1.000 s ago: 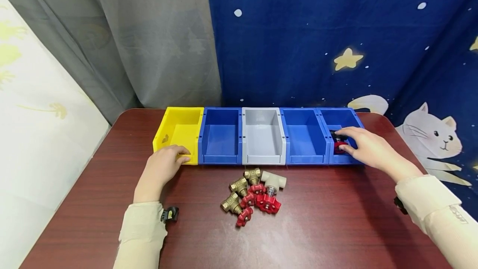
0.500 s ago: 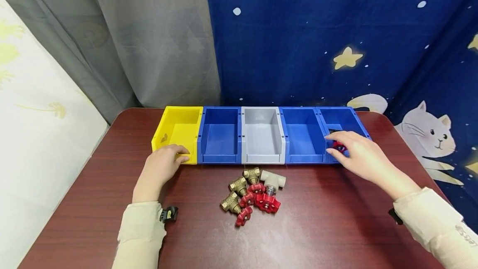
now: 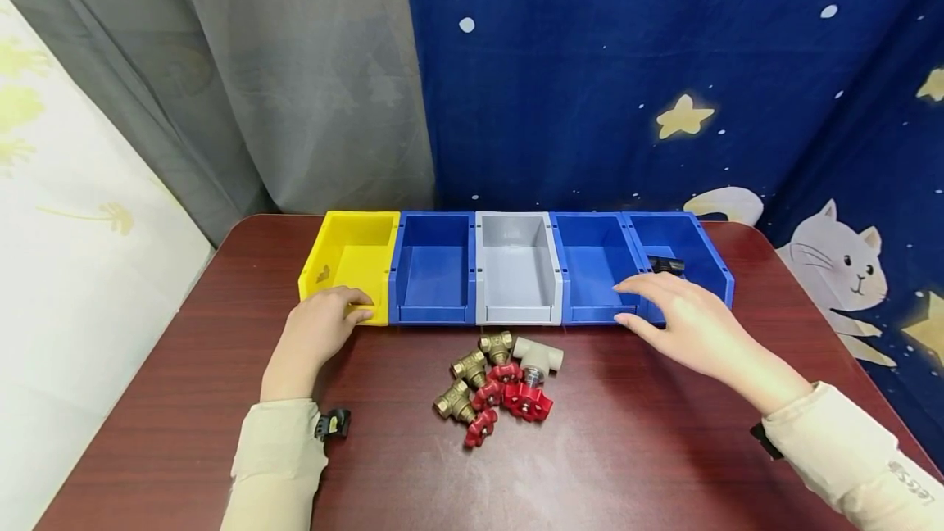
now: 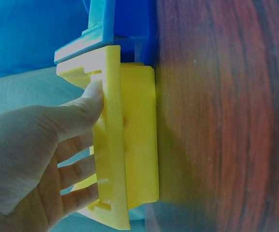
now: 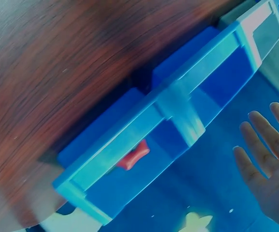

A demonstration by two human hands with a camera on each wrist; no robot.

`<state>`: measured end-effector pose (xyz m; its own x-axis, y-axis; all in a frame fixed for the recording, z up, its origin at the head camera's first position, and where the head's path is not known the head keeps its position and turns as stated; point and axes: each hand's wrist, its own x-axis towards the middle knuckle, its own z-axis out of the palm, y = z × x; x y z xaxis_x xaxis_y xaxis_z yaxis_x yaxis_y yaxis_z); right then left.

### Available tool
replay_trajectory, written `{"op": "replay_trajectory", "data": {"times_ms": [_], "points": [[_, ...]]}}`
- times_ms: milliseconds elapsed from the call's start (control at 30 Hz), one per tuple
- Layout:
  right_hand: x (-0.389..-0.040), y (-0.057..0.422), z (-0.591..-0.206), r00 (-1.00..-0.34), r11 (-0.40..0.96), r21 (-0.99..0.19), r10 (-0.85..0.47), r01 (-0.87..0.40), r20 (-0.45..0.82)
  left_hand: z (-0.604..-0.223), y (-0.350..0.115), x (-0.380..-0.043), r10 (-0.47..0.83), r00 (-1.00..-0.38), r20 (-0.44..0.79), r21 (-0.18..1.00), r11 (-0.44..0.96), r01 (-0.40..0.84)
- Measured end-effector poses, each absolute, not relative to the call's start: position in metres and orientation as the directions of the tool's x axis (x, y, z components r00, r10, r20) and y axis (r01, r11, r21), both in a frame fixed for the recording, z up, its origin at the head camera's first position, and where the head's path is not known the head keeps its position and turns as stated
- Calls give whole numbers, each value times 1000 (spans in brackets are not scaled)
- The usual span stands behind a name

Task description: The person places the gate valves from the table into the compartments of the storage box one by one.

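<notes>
The fingers of the right hand point(image 3: 682, 318) are spread, thumb well apart from the index, holding nothing; I see them above the near lip of the second blue bin from the right point(image 3: 596, 269). The left hand point(image 3: 317, 326) has its fingers lightly curled over the near lip of the yellow bin point(image 3: 361, 265), leftmost in the row. Beyond the right hand, the rightmost blue bin point(image 3: 711, 256) holds a black valve point(image 3: 666, 265); only the right wrist view shows me its red handwheel point(image 5: 134, 155).

On the counter point(image 3: 627, 465), just near of the grey bin point(image 3: 519, 315), three brass valves point(image 3: 469, 367) and an off-white valve point(image 3: 538, 356) lie bunched, red wheels crowded together.

I judge that lifting one valve could drag or roll a neighbour, since the wheels look ready to snag. A low sweep by the right hand could catch a bin lip or divider, and a hard push from the left could skew the row.

The bins stand side by side along the far edge, leaving the valves only a narrow strip behind them. I find more room to their right and on the near side; the left forearm bounds the left.
</notes>
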<state>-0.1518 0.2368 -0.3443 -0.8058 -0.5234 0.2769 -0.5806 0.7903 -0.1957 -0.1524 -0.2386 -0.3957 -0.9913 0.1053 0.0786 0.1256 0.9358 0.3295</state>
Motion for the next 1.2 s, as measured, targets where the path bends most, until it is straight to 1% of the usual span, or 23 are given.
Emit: {"op": "replay_trajectory", "data": {"times_ms": [367, 600, 867, 1200], "points": [[-131, 211, -345, -805, 777, -223, -543, -589, 239, -396, -239, -153, 103, -992, 77, 328, 937, 123], [-122, 198, -349, -784, 761, -200, -573, -617, 240, -397, -237, -152, 93, -993, 68, 331, 937, 111], [-114, 184, -355, -768, 746, -188, -608, -639, 202, -396, -238, -152, 93, -993, 70, 328, 938, 111], [-112, 167, -362, -728, 712, -158, -651, -684, 216, -397, -237, -153, 92, -994, 61, 330, 938, 107]]}}
